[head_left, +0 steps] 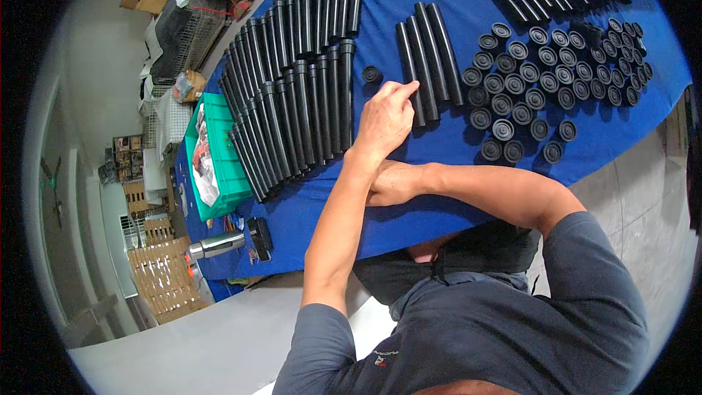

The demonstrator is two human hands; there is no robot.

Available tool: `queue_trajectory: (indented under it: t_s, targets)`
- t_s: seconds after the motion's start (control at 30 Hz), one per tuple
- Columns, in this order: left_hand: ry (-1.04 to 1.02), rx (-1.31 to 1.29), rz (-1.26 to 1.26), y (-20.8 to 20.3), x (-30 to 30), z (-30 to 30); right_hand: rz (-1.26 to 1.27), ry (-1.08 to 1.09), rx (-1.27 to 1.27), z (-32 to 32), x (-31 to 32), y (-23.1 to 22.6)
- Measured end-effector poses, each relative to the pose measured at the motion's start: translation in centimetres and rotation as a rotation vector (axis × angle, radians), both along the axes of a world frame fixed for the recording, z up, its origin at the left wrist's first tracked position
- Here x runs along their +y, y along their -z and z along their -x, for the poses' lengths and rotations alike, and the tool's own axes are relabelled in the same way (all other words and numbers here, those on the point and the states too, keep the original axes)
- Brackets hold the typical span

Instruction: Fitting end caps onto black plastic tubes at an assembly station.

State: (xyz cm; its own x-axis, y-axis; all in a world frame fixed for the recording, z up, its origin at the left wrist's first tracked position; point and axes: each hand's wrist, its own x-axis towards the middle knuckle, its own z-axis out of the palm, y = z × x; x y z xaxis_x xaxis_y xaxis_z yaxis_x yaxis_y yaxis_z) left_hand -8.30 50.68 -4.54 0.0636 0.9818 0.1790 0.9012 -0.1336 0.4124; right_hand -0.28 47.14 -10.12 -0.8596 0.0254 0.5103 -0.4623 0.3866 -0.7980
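Black plastic tubes [426, 58], four lying side by side just beyond the left hand [385, 121], look rigid, light and smooth-walled; I judge they would neither bend nor crush under a grip, though the round surface could roll or slip, so a pinch near one end, or a wrap around the middle, seems the surest hold. The left hand reaches forward with the arm nearly straight, fingers curled and the fingertips pinched together at the near end of one tube; whether it actually grips that tube I cannot tell. The right hand [391, 184] lies low behind the left wrist, forearm crossing in from the right, and is partly hidden, so whether it is open or closed I cannot tell. A single black cap [372, 73] sits just left of the fingertips. Further left lies a long fan of longer black tubes [296, 113]; to the right, rows of round black caps [545, 77]. All rest on the blue tabletop [431, 205].
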Motion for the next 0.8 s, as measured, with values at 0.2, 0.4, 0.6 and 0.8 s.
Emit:
queue_trajectory:
  t_s: [0.2, 0.4, 0.6, 0.8]
  targets:
    - [-0.182, 0.01, 0.121, -0.8, 1.2, -0.6, 0.009, 0.046, 0.051, 0.3, -0.1, 0.7]
    - [-0.341, 0.083, 0.318, -1.6, 3.2, -1.6, 0.029, 0.028, 0.017, -0.1, 0.1, -0.6]
    - [-0.291, -0.071, 0.072, -2.7, 0.8, -0.6, 0.028, 0.056, 0.08, 0.3, -0.1, 0.9]
    - [-0.558, -0.863, -0.199, -8.1, -9.3, -0.7, 0.106, -0.014, -0.242, -0.7, 0.6, -1.7]
